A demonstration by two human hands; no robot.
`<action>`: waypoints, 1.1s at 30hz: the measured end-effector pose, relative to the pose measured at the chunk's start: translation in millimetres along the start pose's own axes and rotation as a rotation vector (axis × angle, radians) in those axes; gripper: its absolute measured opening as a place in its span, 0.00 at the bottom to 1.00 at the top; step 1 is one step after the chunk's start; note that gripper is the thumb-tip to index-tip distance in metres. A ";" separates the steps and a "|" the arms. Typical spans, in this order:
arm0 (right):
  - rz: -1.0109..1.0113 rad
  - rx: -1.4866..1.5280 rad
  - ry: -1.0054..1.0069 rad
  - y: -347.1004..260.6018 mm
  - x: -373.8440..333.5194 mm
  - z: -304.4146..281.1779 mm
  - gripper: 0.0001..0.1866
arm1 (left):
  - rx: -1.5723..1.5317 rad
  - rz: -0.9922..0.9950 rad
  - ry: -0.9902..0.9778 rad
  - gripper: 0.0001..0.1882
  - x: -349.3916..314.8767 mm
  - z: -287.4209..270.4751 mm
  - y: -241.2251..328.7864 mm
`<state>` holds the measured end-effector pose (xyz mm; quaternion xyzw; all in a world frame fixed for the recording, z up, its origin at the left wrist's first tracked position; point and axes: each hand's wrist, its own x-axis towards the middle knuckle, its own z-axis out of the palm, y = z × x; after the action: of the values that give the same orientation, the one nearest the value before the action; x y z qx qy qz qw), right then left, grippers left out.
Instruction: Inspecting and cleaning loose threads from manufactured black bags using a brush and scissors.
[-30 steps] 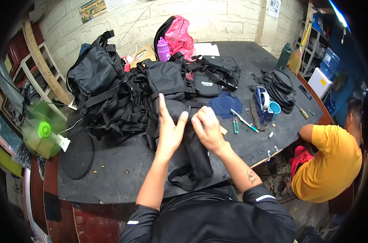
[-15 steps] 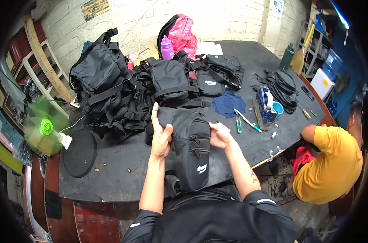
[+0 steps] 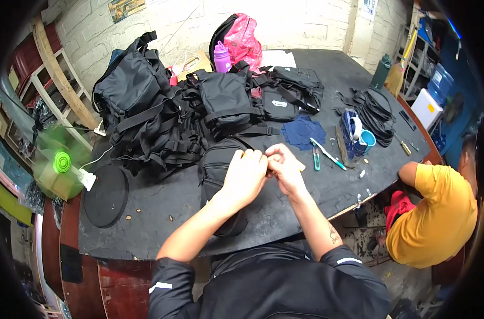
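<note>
The black sling bag (image 3: 215,169) lies on the table in front of me, its zippered pocket showing at the left. My left forearm and hand cover much of its right side. Above the bag's right edge, my left hand (image 3: 245,176) is closed, fingertips pinched together. My right hand (image 3: 287,171) meets it there, thumb and fingers also closed. Whatever is between the fingertips is too small or hidden to name. A small pale yellow edge shows beside the right hand's outer side.
Several black bags (image 3: 226,98) with straps are heaped along the back. Right of my hands lie dark blue fabric (image 3: 304,133), green-handled snips (image 3: 316,159), a pen-like tool (image 3: 329,154) and a blue cup (image 3: 367,139). A green fan (image 3: 62,162) stands left; a person in yellow (image 3: 433,212) sits right.
The bag has gone from between my two hands down onto the table, turned and further left. Both hands have come together above its right edge, fingers closing into a pinch.
</note>
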<state>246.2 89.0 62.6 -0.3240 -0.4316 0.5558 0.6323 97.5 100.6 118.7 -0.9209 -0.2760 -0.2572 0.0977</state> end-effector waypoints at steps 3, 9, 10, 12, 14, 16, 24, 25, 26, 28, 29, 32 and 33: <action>-0.274 -0.070 0.119 -31.6 -9.0 42.0 0.11 | 0.170 -0.012 0.061 0.08 7.4 -1.0 -25.9; 0.178 -0.318 -0.229 -10.5 -19.7 9.7 0.27 | -0.367 -0.529 0.137 0.10 11.8 -38.5 -53.8; 0.233 -0.279 -0.243 -5.6 -17.8 14.2 0.27 | -0.369 -0.525 0.136 0.10 13.4 -39.4 -48.7; 0.071 -0.169 -0.170 2.7 -15.5 30.4 0.26 | -0.902 -0.585 0.066 0.08 13.0 -39.6 -30.1; -0.003 0.230 -0.078 -10.5 -7.0 47.7 0.30 | -0.895 -0.482 0.191 0.08 12.9 -33.6 -13.6; -0.043 0.229 -0.062 -15.6 0.2 46.3 0.30 | -0.792 -0.368 0.391 0.08 15.0 -29.6 -14.8; -0.180 0.034 -0.187 -53.6 -23.9 40.5 0.50 | -1.620 -0.864 0.312 0.30 -12.0 19.9 -83.7; -0.141 0.037 -0.225 -52.5 -24.2 35.7 0.50 | -1.810 -0.888 0.304 0.34 -14.3 32.5 -78.0; -0.102 0.040 -0.263 -50.7 -24.4 30.6 0.49 | -2.197 -0.951 0.283 0.35 -21.8 40.1 -75.6; -0.065 0.180 -0.252 -47.0 -26.9 16.1 0.53 | -2.522 -0.741 -0.211 0.36 -43.1 63.5 -81.2; -0.073 0.230 -0.309 -38.4 -23.6 -1.6 0.51 | -2.630 -0.753 -0.238 0.34 -51.7 75.7 -79.2; -0.069 0.591 -0.419 -26.4 -13.9 -29.0 0.44 | -2.800 -0.910 0.021 0.24 -65.4 96.0 -82.8; -0.101 0.612 -0.370 -20.1 -9.0 -33.8 0.37 | -2.733 -0.785 0.109 0.25 -57.6 85.4 -79.3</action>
<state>285.2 79.0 64.7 0.0084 -0.3677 0.6766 0.6379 47.9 167.4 18.9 -0.1433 -0.0440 -0.3615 -0.9203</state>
